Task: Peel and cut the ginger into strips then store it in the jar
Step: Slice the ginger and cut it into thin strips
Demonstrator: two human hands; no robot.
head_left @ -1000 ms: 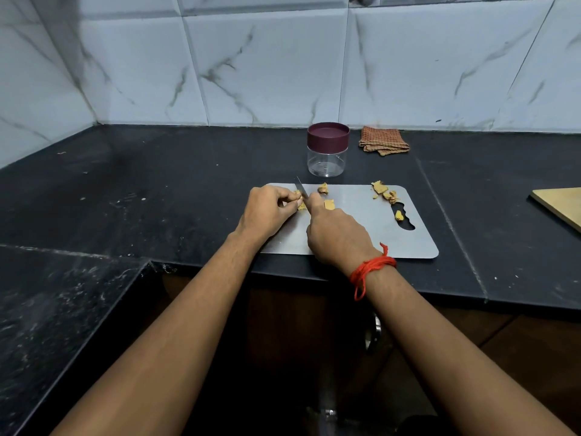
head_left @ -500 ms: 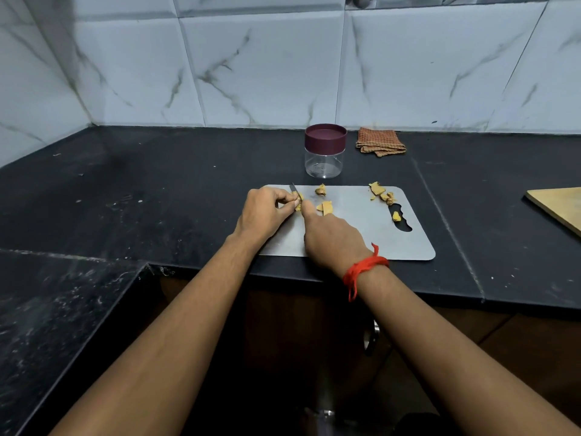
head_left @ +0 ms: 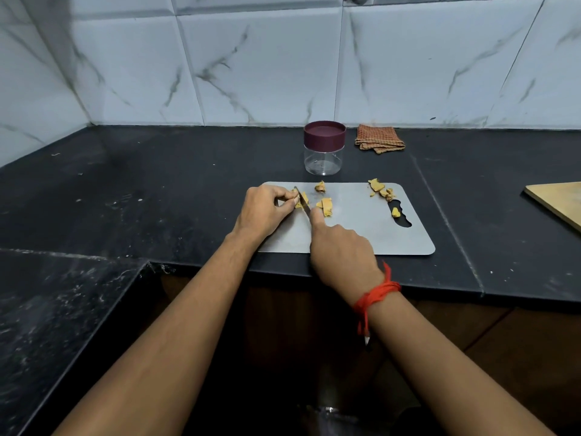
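I read the ginger piece (head_left: 306, 199) as pinned on the cutting board (head_left: 361, 234) near its far-left corner, my left grip (head_left: 267, 212) curled over it and pinching it with the fingertips. My right grip (head_left: 341, 250) is closed round the knife (head_left: 302, 201), index finger laid along the spine. The blade runs away from me, slanting far-left, and sits across the piece just right of those fingertips. The piece's own long axis I cannot make out. The next slice, I judge, falls very near the left fingertips. The jar (head_left: 323, 158) stands lidded on the desk behind the board
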